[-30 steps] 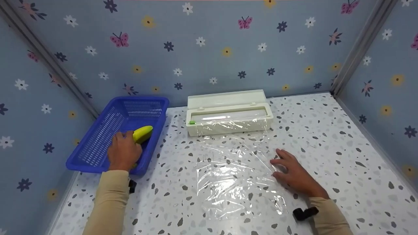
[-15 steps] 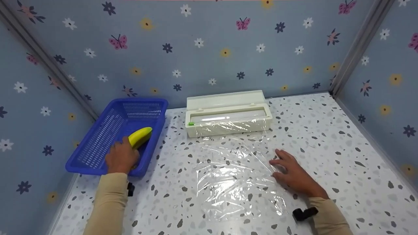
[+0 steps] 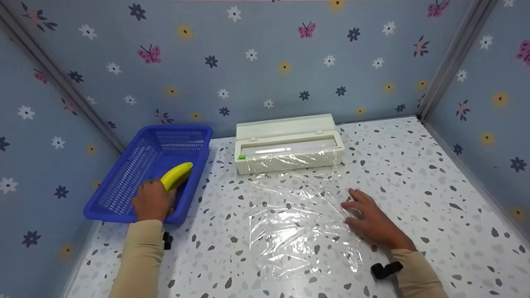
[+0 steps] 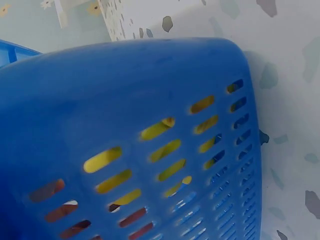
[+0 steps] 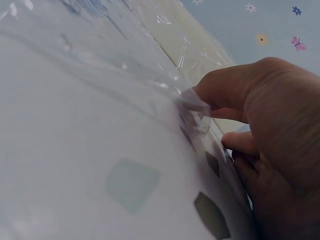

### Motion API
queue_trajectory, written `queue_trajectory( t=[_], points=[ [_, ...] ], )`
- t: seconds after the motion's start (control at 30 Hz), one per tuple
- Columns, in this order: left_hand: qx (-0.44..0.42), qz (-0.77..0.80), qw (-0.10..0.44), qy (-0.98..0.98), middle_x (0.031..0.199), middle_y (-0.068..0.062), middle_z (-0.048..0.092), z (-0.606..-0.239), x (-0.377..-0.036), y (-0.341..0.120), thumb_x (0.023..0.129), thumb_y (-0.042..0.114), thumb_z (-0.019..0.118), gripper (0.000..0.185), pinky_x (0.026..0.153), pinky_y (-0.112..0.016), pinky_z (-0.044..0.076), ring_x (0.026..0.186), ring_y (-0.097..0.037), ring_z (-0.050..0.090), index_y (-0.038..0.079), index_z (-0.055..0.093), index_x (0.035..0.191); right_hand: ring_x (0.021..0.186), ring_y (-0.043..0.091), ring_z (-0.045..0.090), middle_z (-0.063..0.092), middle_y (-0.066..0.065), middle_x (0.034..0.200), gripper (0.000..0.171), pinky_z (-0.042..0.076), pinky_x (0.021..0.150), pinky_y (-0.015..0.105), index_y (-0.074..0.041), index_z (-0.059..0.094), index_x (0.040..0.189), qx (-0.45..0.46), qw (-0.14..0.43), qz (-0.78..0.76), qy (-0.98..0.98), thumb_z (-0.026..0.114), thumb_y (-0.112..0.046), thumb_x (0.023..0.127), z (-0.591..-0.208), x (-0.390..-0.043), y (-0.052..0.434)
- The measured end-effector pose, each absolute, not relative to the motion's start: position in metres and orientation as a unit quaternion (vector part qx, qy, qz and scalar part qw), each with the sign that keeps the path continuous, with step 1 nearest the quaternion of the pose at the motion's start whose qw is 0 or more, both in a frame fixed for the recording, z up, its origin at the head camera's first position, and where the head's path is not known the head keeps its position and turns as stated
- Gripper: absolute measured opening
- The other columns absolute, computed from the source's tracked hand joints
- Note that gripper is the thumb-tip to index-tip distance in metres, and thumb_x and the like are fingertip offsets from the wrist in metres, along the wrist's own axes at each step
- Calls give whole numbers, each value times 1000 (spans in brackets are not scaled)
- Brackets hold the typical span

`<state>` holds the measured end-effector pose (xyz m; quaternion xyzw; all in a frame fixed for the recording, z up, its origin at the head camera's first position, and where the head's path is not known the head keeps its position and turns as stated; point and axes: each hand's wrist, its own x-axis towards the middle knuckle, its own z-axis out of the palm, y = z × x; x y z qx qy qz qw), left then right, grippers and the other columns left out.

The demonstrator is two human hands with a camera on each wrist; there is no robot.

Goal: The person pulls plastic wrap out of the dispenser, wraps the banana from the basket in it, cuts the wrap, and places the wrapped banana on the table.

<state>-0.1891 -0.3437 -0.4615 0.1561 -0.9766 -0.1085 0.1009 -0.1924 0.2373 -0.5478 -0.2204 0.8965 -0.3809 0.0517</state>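
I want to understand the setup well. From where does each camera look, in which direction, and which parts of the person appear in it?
Head: above the table, looking forward and down at the blue basket, banana, wrap dispenser and plastic film; both forearms and hands show.
Left wrist: low outside the basket wall, yellow behind its slots; no hand clearly visible.
Right wrist: low at the table, looking across the film toward the dispenser; right hand shows.
Shared: head and right wrist both show film and dispenser.
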Motion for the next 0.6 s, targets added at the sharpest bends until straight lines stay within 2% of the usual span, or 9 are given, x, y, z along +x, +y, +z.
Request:
queue_trajectory(
  t=[0.33,0.6],
  points=[
    [176,-112,58,-976,105,-38,52,-465,-190,-345,95,20,62,48,74,-66,49,93,-56,58,-19,49,121,151,35,11,22,13,164,45,14,116,61,-13,61,136,-218,57,-385,895,72,-23,93,-547,-192,237],
    [192,-155,27,-969,99,-37,60,-461,-192,-345,94,19,53,44,70,-62,48,86,-53,62,-14,42,120,150,36,12,23,14,163,44,14,116,62,-11,62,134,-219,48,-386,895,72,-22,93,-546,-191,236]
  ],
)
